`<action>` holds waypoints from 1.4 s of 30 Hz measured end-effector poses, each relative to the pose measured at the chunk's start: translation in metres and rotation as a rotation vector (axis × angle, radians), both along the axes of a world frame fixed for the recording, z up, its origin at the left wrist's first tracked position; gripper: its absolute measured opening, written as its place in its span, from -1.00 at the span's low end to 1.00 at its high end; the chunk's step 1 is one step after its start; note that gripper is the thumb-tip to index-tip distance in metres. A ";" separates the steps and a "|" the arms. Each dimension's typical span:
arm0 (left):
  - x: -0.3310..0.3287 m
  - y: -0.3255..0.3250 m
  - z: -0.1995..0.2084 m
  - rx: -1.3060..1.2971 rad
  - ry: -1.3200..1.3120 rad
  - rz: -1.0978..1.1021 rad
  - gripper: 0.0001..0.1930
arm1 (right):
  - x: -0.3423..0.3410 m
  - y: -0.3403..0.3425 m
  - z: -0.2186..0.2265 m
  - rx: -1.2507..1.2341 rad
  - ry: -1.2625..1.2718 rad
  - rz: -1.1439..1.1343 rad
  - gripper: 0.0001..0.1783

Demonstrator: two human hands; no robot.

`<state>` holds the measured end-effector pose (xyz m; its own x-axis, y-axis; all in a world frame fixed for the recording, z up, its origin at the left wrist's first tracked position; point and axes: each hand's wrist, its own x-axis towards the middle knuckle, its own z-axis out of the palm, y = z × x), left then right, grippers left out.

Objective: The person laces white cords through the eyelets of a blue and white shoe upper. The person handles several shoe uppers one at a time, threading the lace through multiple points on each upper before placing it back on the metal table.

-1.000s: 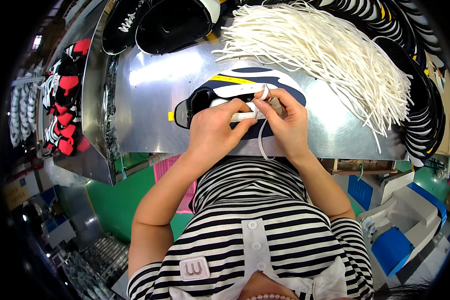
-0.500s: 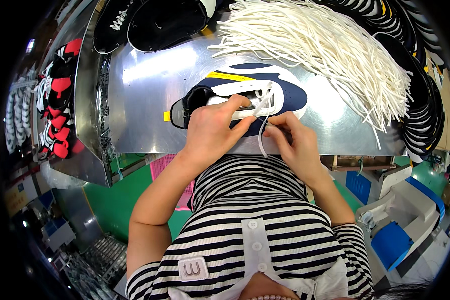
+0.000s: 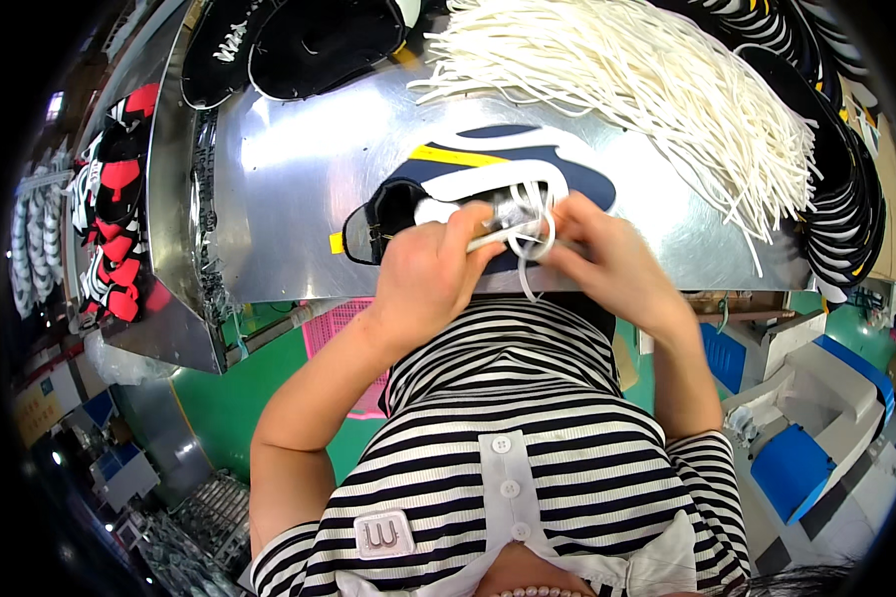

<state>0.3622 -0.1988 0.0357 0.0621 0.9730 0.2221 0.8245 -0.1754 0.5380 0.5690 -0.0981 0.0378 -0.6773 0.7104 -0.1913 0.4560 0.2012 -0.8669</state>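
A navy and white shoe upper (image 3: 589, 181) with a yellow stripe lies on the metal table, its black heel opening to the left. My left hand (image 3: 430, 267) is closed on the near edge of its white eyelet panel, thumb and forefinger pinching it. White shoelace (image 3: 536, 195) crosses the lacing opening and loops beside my fingertips, one end hanging over the table's front edge. My right hand (image 3: 612, 261) is at the toe end of the opening, beside the lace loop. Its fingertips are smeared by motion, so their grip on the lace is unclear.
A big heap of loose white laces (image 3: 627, 95) covers the table's back right. Stacked dark uppers (image 3: 841, 214) line the right edge. Black uppers (image 3: 327, 45) lie at the back left. Red, black and white shoe parts (image 3: 117, 214) stand beyond the table's left side.
My right hand has moved up and slightly right from the near edge to the toe end of the opening. More lace now loops near my left fingertips, which stay on the panel.
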 end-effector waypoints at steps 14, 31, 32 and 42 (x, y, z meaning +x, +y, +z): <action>-0.007 -0.006 -0.003 0.223 0.007 -0.180 -0.67 | -0.044 0.004 0.009 0.147 0.128 0.160 -0.79; -0.017 -0.001 0.004 -0.173 -0.240 0.327 -0.30 | -0.073 0.004 -0.009 -0.211 0.407 -0.072 -0.87; -0.013 0.001 0.003 -0.126 -0.229 0.418 -0.42 | -0.075 0.005 -0.011 -0.184 0.403 -0.062 -0.88; -0.001 -0.002 0.009 -0.167 -0.364 0.535 -0.55 | -0.045 -0.011 0.014 0.061 0.205 -0.018 -0.80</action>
